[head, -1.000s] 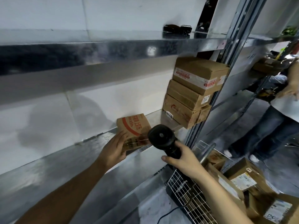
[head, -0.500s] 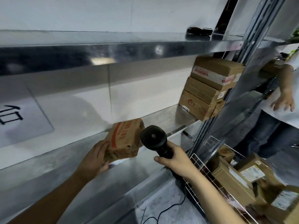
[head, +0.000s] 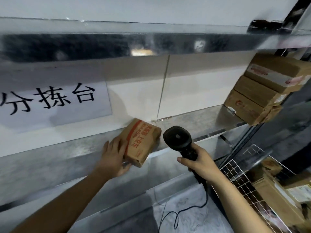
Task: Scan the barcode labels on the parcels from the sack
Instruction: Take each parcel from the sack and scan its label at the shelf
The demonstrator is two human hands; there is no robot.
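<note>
Holding a cardboard parcel point(head: 142, 142) on the galvanised metal shelf point(head: 198, 121).
Left hand point(head: 114, 155) grips its near end, thumb underneath; right hand point(head: 200, 163) is wrapped around the matte black, round-headed scanner point(head: 179, 139).

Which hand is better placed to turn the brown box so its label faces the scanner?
Probably the left hand: it already holds the brown cardboard box with red print on the metal shelf. The right hand is occupied gripping the black handheld scanner.
</note>
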